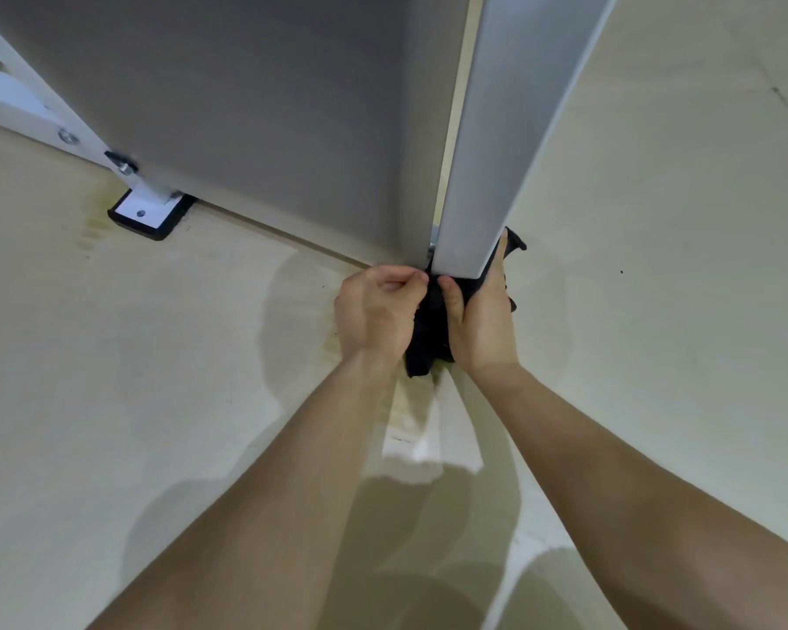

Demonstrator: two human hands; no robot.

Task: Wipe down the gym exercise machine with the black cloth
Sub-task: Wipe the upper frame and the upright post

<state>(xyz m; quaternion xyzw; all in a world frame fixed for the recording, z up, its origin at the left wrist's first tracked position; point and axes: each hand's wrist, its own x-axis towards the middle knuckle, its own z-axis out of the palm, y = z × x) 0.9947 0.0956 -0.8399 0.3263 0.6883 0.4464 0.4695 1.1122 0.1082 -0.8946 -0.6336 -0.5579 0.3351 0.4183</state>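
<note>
At the base of the white machine post (487, 175), the black cloth (428, 338) is bunched round its bottom end. Left hand (376, 311) pinches the cloth edge with curled fingers. Right hand (483, 320) grips cloth against the post, thumb in front. Grey panel (246, 106) sits left of the post; a bolted white foot plate (144, 211) on a black pad sits further left on the beige floor (656, 356).

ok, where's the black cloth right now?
Head view, centre: black cloth bunched at base of the white post, held between left hand and right hand.
</note>
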